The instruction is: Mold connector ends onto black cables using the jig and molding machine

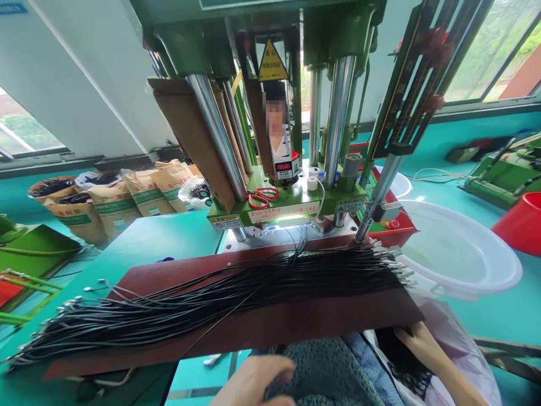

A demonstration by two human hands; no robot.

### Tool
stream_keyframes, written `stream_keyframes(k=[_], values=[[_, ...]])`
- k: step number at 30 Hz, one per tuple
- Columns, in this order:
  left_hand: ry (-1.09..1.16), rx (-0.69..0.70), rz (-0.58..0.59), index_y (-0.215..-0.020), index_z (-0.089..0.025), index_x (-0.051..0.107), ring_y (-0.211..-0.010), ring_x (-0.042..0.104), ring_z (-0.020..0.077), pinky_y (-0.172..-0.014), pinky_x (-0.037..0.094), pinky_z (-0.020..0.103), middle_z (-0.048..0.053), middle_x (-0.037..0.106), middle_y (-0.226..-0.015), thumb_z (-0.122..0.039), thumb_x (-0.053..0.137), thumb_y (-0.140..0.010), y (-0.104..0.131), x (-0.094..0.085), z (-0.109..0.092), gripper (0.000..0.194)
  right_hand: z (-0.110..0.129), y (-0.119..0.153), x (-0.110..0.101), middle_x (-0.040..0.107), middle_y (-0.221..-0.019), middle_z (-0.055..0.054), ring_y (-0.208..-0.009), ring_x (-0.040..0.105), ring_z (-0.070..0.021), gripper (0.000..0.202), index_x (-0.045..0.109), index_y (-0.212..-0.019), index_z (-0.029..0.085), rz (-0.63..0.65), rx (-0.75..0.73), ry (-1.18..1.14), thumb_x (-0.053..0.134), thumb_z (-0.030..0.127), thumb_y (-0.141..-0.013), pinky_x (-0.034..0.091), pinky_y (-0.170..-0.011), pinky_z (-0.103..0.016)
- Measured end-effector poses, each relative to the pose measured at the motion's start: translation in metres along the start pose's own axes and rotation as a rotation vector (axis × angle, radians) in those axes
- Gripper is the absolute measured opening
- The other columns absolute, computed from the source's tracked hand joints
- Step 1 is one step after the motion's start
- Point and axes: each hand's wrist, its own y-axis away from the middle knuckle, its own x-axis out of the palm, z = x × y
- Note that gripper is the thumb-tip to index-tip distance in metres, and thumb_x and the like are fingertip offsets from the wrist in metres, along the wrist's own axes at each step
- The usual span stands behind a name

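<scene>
Black cables point(228, 296) lie loosely bundled, slender and silvery-ended.

Bright daylight from far windows point(502, 56), panes partly washed out. White glow beneath press plate point(296, 195); glare on steel columns point(340, 107). My left hand point(256, 379) blurs; edges stretch.

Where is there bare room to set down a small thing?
On the right of the brown board, a strip is bare between the black cables and near edge; so is some teal tabletop left of the machine, behind the board. The board's middle is crowded with cables.
</scene>
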Motion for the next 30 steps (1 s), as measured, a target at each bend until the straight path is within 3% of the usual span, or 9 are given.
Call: stream_keyframes(k=[2, 4, 7, 10, 14, 17, 20, 23, 30], values=[[-0.083, 0.212, -0.178, -0.126, -0.029, 0.044, -0.122, 0.04, 0.0219, -0.102, 0.033, 0.036, 0.004, 0.045, -0.134, -0.043, 0.054, -0.077, -0.038, -0.014, -0.035, 0.052, 0.001, 0.0, 0.002, 0.068, -0.084, -0.012, -0.097, 0.057, -0.0339, 0.051, 0.064, -0.095, 0.014, -0.043, -0.015, 0.023, 0.037, 0.038, -0.059, 0.041, -0.09, -0.044], [-0.204, 0.318, -0.375, -0.129, -0.022, 0.04, -0.132, 0.024, 0.0239, -0.106, 0.026, 0.042, 0.008, 0.03, -0.143, -0.044, 0.051, -0.08, -0.085, -0.025, -0.059, 0.055, 0.002, -0.001, 0.003, 0.068, -0.083, -0.012, -0.097, 0.057, -0.0333, 0.05, 0.064, -0.095, 0.013, -0.066, -0.047, 0.042, 0.037, 0.037, -0.059, 0.039, -0.092, -0.044], [-0.366, 0.28, -0.533, -0.134, -0.014, 0.032, -0.133, 0.019, 0.0273, -0.104, 0.027, 0.046, 0.015, 0.023, -0.145, -0.047, 0.049, -0.08, -0.15, -0.028, -0.073, 0.065, -0.001, 0.0, 0.003, 0.066, -0.092, -0.014, -0.1, 0.055, -0.0326, 0.05, 0.06, -0.102, 0.012, -0.106, -0.089, 0.049, 0.039, 0.035, -0.063, 0.038, -0.094, -0.045], [-0.49, 0.215, -0.547, -0.133, -0.01, 0.032, -0.131, 0.025, 0.0293, -0.103, 0.027, 0.048, 0.018, 0.029, -0.141, -0.055, 0.045, -0.079, -0.186, -0.014, -0.073, 0.071, -0.016, 0.005, 0.0, 0.056, -0.115, -0.015, -0.114, 0.046, -0.03, 0.054, 0.049, -0.116, 0.012, -0.248, -0.167, 0.041, 0.043, 0.033, -0.067, 0.033, -0.1, -0.044], [-0.58, 0.194, -0.61, -0.13, -0.008, 0.037, -0.127, 0.031, 0.0308, -0.102, 0.027, 0.047, 0.02, 0.037, -0.136, -0.057, 0.039, -0.081, -0.193, 0.003, -0.073, 0.07, -0.04, 0.017, -0.004, 0.046, -0.126, -0.015, -0.115, 0.046, -0.0261, 0.054, 0.04, -0.123, 0.014, -0.267, -0.188, -0.043, 0.045, 0.029, -0.072, 0.041, -0.094, -0.039], [-0.62, 0.199, -0.637, -0.122, -0.008, 0.046, -0.112, 0.044, 0.0295, -0.094, 0.035, 0.044, 0.017, 0.051, -0.119, -0.051, 0.04, -0.083, -0.192, -0.003, -0.079, 0.058, -0.047, 0.023, -0.007, 0.045, -0.125, -0.015, -0.103, 0.056, -0.0239, 0.051, 0.041, -0.122, 0.016, -0.24, -0.121, -0.13, 0.045, 0.028, -0.073, 0.05, -0.082, -0.034], [-0.655, 0.22, -0.572, -0.106, -0.011, 0.055, -0.097, 0.05, 0.0257, -0.083, 0.042, 0.04, 0.012, 0.056, -0.1, -0.041, 0.044, -0.085, -0.197, -0.018, -0.087, 0.038, -0.039, 0.023, -0.009, 0.046, -0.123, -0.015, -0.101, 0.057, -0.0245, 0.048, 0.045, -0.119, 0.015, -0.264, -0.136, -0.128, 0.045, 0.029, -0.073, 0.051, -0.081, -0.035], [-0.703, 0.221, -0.497, -0.096, -0.012, 0.056, -0.094, 0.05, 0.0261, -0.078, 0.043, 0.039, 0.012, 0.054, -0.098, -0.038, 0.054, -0.079, -0.202, -0.026, -0.092, 0.032, -0.025, 0.019, -0.009, 0.047, -0.123, -0.015, -0.111, 0.049, -0.0271, 0.044, 0.049, -0.116, 0.015, -0.264, -0.198, -0.069, 0.045, 0.029, -0.074, 0.049, -0.086, -0.038], [-0.696, 0.27, -0.441, -0.096, -0.013, 0.055, -0.093, 0.049, 0.0254, -0.077, 0.043, 0.039, 0.01, 0.054, -0.098, -0.033, 0.058, -0.078, -0.202, -0.013, -0.093, 0.027, -0.016, 0.022, -0.013, 0.044, -0.125, -0.015, -0.112, 0.048, -0.0269, 0.04, 0.05, -0.114, 0.016, -0.243, -0.237, -0.001, 0.042, 0.024, -0.076, 0.045, -0.091, -0.041]])
